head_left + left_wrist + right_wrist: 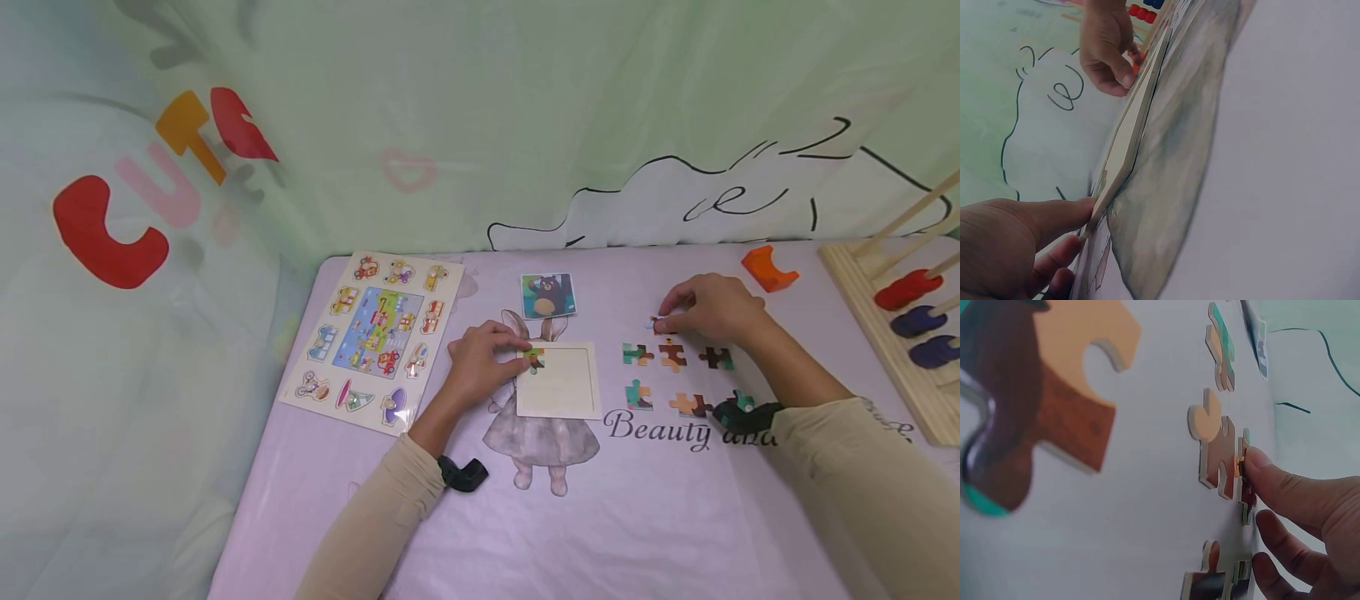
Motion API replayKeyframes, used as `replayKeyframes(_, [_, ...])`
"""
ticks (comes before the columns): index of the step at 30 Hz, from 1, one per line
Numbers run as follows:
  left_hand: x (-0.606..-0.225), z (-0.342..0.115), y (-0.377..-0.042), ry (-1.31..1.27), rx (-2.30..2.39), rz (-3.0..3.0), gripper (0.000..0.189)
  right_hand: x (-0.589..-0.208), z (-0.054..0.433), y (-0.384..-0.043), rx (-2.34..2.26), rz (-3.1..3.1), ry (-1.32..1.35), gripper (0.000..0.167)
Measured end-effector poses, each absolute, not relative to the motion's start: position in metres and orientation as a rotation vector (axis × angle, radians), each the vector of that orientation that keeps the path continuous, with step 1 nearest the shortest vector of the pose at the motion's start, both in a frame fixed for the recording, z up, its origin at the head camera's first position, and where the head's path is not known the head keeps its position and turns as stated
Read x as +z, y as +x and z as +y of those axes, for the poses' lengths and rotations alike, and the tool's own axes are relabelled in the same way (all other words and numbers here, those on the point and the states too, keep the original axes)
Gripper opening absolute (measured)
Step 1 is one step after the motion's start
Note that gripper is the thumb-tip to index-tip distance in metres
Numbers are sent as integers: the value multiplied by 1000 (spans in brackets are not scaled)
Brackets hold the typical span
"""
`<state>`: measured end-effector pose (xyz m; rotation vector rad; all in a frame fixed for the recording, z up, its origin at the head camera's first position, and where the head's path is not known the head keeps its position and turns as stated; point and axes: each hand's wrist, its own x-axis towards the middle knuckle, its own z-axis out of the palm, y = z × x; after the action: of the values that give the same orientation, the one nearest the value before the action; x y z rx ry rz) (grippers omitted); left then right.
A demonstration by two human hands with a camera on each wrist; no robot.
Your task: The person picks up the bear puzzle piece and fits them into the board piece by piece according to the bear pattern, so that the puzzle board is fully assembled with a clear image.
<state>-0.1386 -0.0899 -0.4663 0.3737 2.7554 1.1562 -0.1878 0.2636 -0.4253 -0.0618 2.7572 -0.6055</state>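
Note:
My left hand (483, 358) pinches the left edge of a cream puzzle board (562, 387), its thumb on the corner in the left wrist view. A bear-picture jigsaw piece (535, 358) sits in the board's upper left corner, right by those fingertips. To the right, my right hand (712, 308) holds a small brown jigsaw piece (1246, 494) between thumb and fingers, close over the tabletop. Several loose pieces lie below that hand, among them a brown one (672, 356), a dark one (717, 358) and a green one (639, 394). My right wrist partly covers another piece (742, 401).
Behind the board lies a bear picture card (547, 296). A vehicle peg puzzle (452, 279) occupies the left side of the table. At the back right are an orange block (770, 271) and a wooden bead abacus (888, 342). Green printed curtain hangs along the far table edge.

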Motion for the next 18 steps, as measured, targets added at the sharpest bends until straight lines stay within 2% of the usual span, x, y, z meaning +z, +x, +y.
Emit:
replayKeyframes(10, [-466, -90, -138, 374, 1162, 2753, 20, -425, 262, -185, -659, 2772, -81, 38])
replayKeyframes(18, [-465, -90, -138, 376, 1174, 2748, 20, -421, 263, -182, -696, 2774, -110, 32])
